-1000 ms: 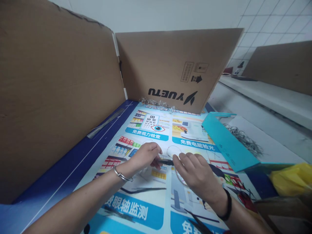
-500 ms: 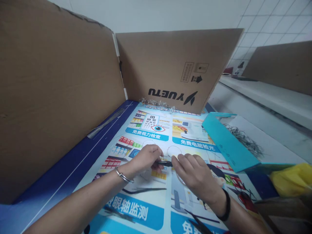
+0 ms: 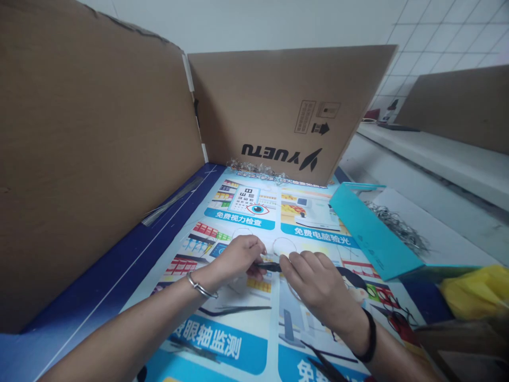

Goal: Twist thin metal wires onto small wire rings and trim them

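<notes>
Near the middle of the poster-covered table, a thin dark bundle of strands spans the gap between my two hands. My left hand pinches its left end, with the fingertips partly hidden. My right hand is wrapped over the other end and hides it. A thin pale loop shows just beyond the hands. Below them lie more dark strands on the printed sheet. A dark pointed object, its kind unclear, is cut off at the bottom edge.
Tall cardboard panels stand at the left and back. Silvery shreds lie along the back panel's foot. To the right, a teal box contains tangled silvery strands. Beside it are yellow material and a brown carton.
</notes>
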Demonstrator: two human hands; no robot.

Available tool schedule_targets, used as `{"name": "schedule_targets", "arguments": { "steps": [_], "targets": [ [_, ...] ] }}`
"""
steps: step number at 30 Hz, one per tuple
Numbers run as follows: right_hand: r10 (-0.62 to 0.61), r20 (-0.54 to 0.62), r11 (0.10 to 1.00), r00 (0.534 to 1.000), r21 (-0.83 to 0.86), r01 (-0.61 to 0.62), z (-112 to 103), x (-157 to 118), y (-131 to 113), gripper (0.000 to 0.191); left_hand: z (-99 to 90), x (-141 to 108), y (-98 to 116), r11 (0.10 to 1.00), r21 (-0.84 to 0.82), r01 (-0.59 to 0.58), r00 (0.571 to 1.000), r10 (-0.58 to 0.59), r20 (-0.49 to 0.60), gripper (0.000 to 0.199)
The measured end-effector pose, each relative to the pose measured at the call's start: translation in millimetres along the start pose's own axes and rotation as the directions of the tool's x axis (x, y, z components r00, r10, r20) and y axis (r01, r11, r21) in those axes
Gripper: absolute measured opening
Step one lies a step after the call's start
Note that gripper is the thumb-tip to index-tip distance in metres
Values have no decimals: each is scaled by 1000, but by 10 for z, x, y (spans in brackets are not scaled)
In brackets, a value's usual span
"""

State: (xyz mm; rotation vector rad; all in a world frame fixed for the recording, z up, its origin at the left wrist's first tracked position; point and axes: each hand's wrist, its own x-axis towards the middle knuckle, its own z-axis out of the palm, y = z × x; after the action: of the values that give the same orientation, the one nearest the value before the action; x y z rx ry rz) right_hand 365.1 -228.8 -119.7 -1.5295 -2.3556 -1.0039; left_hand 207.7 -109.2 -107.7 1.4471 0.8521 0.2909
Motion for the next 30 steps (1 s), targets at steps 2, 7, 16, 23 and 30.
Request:
{"name": "schedule_targets", "arguments": {
  "steps": [2,7,16,23,30],
  "targets": [
    [16,29,1000,999,16,-16,4,1,-16,23,-2,1,5,999,34,-16,1000,17,-20,14],
    [84,92,993,992,79,-92,37,-9,-54,22,-33,24,-34,969,189,-158,986,163,-15,18],
    [219,188,938,957,230,-260,61,-18,-97,14,-77,9,-55,837,429,-341,934,351,57,22],
    [222,358,903,907,274,-330,-67,19,-80,15,-79,-1,-82,719,560,-412,894,438,95,21],
    [224,402,891,888,284,-353,-122,38,-100,21,-74,1,-111,551,718,-425,879,442,181,24]
  ]
}}
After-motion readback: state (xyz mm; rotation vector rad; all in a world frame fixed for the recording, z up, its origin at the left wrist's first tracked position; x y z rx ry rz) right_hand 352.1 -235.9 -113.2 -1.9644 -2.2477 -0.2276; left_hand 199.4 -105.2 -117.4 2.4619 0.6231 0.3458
